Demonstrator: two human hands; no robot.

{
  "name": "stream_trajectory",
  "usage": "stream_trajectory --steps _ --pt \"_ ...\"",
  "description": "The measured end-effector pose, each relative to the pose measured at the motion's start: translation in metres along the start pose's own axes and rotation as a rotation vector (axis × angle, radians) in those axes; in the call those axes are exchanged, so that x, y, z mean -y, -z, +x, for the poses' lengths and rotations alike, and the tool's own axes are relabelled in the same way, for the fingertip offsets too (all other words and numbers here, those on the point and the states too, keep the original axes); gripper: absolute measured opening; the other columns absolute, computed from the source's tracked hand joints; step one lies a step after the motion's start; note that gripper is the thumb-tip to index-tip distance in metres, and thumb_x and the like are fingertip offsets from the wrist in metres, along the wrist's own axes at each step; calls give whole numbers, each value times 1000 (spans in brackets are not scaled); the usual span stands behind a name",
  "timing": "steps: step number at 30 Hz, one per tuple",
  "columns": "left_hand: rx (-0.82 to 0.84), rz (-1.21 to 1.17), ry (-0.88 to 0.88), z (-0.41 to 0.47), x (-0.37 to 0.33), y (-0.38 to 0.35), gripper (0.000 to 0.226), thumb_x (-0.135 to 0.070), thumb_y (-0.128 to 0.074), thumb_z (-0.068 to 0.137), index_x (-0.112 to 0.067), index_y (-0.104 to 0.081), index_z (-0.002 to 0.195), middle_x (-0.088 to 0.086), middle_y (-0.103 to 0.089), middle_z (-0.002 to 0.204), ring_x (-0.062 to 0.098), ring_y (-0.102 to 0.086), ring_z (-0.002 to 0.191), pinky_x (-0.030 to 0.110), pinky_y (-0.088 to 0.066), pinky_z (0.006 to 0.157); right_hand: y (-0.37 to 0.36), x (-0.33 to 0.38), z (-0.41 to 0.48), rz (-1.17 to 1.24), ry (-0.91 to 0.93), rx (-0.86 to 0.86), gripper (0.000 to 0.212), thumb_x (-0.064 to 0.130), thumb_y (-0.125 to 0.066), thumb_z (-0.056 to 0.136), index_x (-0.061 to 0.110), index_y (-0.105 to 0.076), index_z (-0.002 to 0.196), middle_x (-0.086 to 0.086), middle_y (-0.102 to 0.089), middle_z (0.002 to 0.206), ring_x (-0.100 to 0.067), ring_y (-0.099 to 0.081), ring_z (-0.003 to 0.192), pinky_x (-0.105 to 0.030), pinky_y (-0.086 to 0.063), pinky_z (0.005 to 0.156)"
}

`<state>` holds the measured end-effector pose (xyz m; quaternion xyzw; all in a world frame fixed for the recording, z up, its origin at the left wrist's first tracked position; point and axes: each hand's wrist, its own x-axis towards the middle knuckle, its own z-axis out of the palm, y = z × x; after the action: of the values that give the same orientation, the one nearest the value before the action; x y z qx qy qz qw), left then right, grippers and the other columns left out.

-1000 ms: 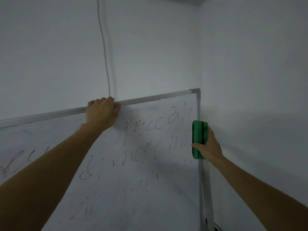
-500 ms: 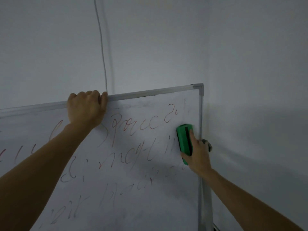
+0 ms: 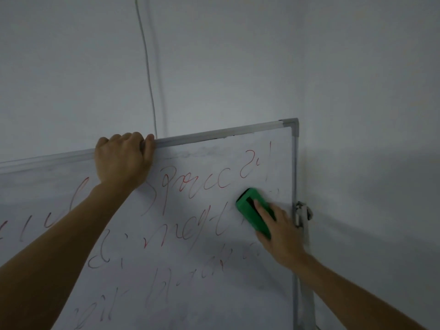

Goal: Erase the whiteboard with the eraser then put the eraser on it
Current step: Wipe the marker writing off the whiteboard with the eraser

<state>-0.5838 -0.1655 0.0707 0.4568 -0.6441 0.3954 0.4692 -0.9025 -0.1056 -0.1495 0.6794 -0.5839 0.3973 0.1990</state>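
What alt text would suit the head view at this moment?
The right hand presses a green eraser against a whiteboard covered in red handwriting, near its right edge. The left hand grips the board's top frame; grey walls meet in a corner behind.

The only writing I can see is red marker script on my whiteboard, loose and faint in the dim light. The top line, just right of my left hand, looks like "Space" or "Spacc", then a scrawl and a long upright stroke like an exclamation mark near the right frame. The second line may start with a "d" and an "i", but I cannot read it as a word; its right end is smeared beside my eraser. The lower lines and the strokes at far left are too faint to read.
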Motion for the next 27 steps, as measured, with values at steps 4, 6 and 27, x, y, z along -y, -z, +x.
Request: stream_trajectory --steps 4,6,27 --pt "-19 -1 -5 1 1 -2 47 -31 -40 99 -11 -39 56 3 -40 49 23 -34 46 33 -27 61 36 -47 53 8 -169 -147 100 28 -73 82 46 0 149 -21 -42 136 -36 -49 113 -49 -51 90" --pt "-21 0 -6 1 -3 -2 47 -31 -40 99 -11 -40 57 3 -40 50 23 -35 47 33 -27 61 50 -58 72 93 -346 -195 94 32 -69 85 39 -2 151 -18 -41 135 -34 -46 113 -46 -50 87" --pt "-6 -11 8 -1 1 -2 48 -33 -38 99 -9 -45 58 4 -44 50 24 -38 48 34 -29 63 -1 11 18 -86 67 -77 95 32 -73 81 34 -9 152 -21 -44 136 -34 -54 112 -47 -53 90"
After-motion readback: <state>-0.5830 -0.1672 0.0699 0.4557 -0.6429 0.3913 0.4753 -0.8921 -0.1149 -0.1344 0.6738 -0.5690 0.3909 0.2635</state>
